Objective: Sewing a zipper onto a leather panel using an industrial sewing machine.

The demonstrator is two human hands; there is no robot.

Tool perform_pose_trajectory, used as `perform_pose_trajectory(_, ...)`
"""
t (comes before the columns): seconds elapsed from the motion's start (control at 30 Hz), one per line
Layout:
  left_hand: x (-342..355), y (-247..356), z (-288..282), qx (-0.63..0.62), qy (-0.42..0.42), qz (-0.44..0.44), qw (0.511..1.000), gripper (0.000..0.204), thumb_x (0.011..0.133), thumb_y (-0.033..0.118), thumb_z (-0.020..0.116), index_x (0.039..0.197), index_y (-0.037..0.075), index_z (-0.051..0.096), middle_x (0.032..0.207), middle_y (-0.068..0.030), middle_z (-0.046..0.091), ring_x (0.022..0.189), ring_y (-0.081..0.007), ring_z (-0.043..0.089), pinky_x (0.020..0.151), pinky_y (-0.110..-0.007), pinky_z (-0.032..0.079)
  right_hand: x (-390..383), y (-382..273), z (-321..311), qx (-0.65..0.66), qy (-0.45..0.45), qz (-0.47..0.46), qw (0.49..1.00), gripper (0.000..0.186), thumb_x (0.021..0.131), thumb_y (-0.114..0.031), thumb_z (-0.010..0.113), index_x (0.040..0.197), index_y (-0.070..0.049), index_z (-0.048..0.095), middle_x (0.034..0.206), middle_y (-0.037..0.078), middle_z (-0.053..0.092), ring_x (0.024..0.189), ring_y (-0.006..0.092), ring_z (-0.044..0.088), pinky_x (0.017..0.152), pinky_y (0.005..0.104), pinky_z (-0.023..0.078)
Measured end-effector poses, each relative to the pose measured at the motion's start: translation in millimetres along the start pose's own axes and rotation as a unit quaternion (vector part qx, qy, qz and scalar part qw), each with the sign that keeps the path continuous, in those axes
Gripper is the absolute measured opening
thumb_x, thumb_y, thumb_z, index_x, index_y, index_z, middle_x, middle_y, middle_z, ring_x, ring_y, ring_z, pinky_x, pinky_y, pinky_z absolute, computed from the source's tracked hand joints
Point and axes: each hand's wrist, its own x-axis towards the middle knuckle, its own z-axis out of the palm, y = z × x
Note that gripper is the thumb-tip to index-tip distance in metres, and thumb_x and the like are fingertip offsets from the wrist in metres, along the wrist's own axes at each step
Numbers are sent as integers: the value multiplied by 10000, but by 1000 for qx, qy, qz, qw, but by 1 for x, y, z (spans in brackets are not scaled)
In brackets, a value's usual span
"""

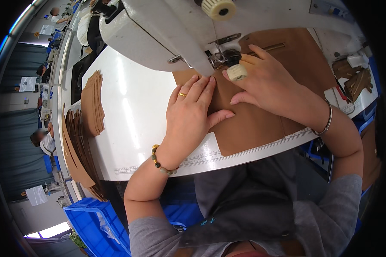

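Note:
A large brown sheet of leather-like material lies on the white sewing table, partly under the head of a white sewing machine. My left hand rests flat on the sheet's left part, fingers stretched toward the needle area, thumb out to the side. On the right, my right hand lies on the sheet with its fingers spread, partly behind a cream knob of the machine. The needle and presser foot are mostly hidden by the machine's parts.
At the left stand a stack of brown cut pieces and a hanging pile of brown strips. A blue crate sits below left. A ruler strip runs along the table's front edge. Brown scraps lie at the right. Other people work far left.

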Motion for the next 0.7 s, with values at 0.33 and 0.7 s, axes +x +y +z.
perform_pose_trajectory(0.33,0,-1,0,3,-1,1,1000,797,779,552,819,1350,14,678,1309,-130,699,1313,-340,616,1091,-458,475,0,0,2,-15,-1,2,1000,635,852,-500,762,1277,-30,730,1362,148,683,1283,274,621,1151,501,418)
perform_pose_trajectory(0.7,1,-4,1,7,3,-3,1000,787,796,562,799,1357,26,676,1311,-128,698,1306,-345,617,1090,-469,471,12,22,-28,15,-16,70,997,444,893,-517,725,1069,-120,814,1070,90,753,1065,254,683,1060,456,471)
